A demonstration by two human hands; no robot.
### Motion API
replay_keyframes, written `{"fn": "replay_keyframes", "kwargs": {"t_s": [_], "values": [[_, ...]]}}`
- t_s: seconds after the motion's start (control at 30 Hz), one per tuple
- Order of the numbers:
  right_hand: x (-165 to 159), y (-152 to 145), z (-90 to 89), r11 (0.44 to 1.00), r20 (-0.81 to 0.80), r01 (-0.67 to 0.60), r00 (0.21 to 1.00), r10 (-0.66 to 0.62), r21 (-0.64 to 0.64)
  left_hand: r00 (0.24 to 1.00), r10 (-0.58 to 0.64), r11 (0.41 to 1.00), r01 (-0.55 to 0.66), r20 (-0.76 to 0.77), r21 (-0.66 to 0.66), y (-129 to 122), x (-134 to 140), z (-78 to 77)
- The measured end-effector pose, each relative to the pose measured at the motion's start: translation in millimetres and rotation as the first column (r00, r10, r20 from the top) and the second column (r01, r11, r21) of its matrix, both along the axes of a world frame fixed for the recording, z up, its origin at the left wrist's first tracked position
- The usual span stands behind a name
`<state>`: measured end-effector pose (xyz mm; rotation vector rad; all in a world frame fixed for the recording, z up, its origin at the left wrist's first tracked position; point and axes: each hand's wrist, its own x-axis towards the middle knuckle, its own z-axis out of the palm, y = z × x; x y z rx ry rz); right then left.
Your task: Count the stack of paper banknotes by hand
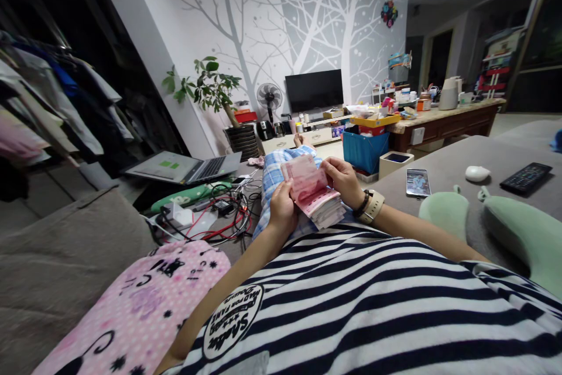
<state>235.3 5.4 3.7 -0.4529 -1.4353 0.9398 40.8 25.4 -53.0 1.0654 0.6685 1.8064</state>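
My left hand (pixel 282 206) is closed on the left side of a thick stack of banknotes (pixel 325 211), which lies against my lap. The top notes are pink-red, and pale edges show beneath them. One pink banknote (pixel 302 169) is raised from the stack and stands up between my hands. My right hand (pixel 343 181) pinches the right edge of the raised notes. How many sheets are between its fingers I cannot tell. Under the stack are the blue checked trousers (pixel 276 164) and a striped shirt (pixel 351 305).
To the left, an open laptop (pixel 188 167) sits beside tangled cables (pixel 237 211) and a pink dotted cushion (pixel 167 299). On the grey sofa to the right are a phone (pixel 418 182), a white mouse (pixel 477 174), a black remote (pixel 525 178) and a green neck pillow (pixel 522 229).
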Motion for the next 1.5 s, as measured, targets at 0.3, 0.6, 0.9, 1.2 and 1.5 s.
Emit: {"fn": "replay_keyframes", "kwargs": {"t_s": [0.3, 0.6, 0.9, 1.2, 1.5], "values": [[-0.1, 8.5, -0.9, 0.994, -0.039, 0.106, 0.994, -0.107, -0.014, 0.989, -0.143, 0.989, 0.144, 0.02, -0.034, -15.2, 0.8, 12.7], [1.7, 17.6, -3.3, 0.992, 0.085, 0.128, 0.988, -0.129, 0.013, 0.993, -0.111, 0.992, 0.113, 0.043, -0.053, -19.7, 3.2, 15.7], [-0.5, 11.0, -0.2, 0.993, 0.038, 0.122, 0.992, -0.122, 0.012, 0.995, -0.056, 0.998, 0.058, 0.078, -0.025, -8.9, 2.8, 11.9], [-0.8, 8.5, 0.5, 0.995, 0.017, 0.095, 0.995, -0.095, 0.016, 0.997, -0.027, 0.999, 0.03, 0.077, -0.026, -1.7, -2.8, 7.5], [0.0, 4.1, 3.6, 0.998, 0.018, 0.062, 0.998, -0.063, 0.007, 0.995, -0.071, 0.997, 0.073, 0.066, -0.027, -1.1, -2.9, 9.9]]}}
